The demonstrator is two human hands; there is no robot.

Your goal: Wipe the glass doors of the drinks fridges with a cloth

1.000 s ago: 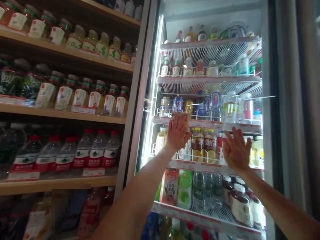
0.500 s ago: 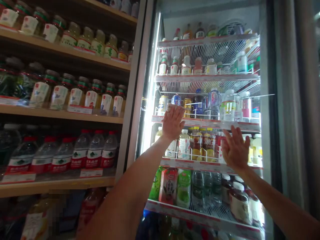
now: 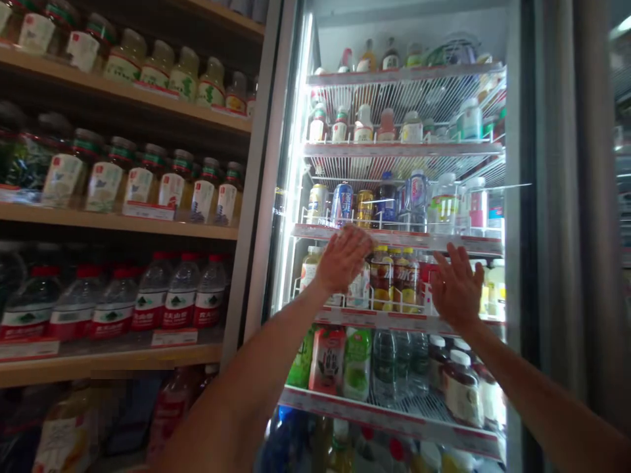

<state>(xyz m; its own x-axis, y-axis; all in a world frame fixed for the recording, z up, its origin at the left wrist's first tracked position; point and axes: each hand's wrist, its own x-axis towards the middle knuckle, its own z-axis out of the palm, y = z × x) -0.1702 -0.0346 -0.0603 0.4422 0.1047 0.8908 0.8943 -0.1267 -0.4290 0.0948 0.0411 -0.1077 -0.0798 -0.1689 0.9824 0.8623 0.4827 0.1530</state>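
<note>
Both my hands are raised flat against the glass front of a lit drinks fridge (image 3: 513, 217). My left hand (image 3: 342, 259) is open with its fingers spread, just under the shelf of cans (image 3: 342, 203) and over small bottles (image 3: 362, 289). My right hand (image 3: 456, 286) is also open with its fingers apart, to the right at about the same height, in front of amber bottles (image 3: 407, 279) and a red pack. Neither hand holds anything.
Wire shelves in the fridge carry several rows of bottles, with larger juice and water bottles (image 3: 357, 364) below my hands. On the left, wooden shelves (image 3: 118, 223) hold jars (image 3: 142, 180) and red-capped water bottles (image 3: 182, 292). A grey curtain or panel (image 3: 576, 230) stands on the right.
My left hand slid up a little and came back down on the glass. My right hand edged slightly up and left. Both stayed spread flat.
</note>
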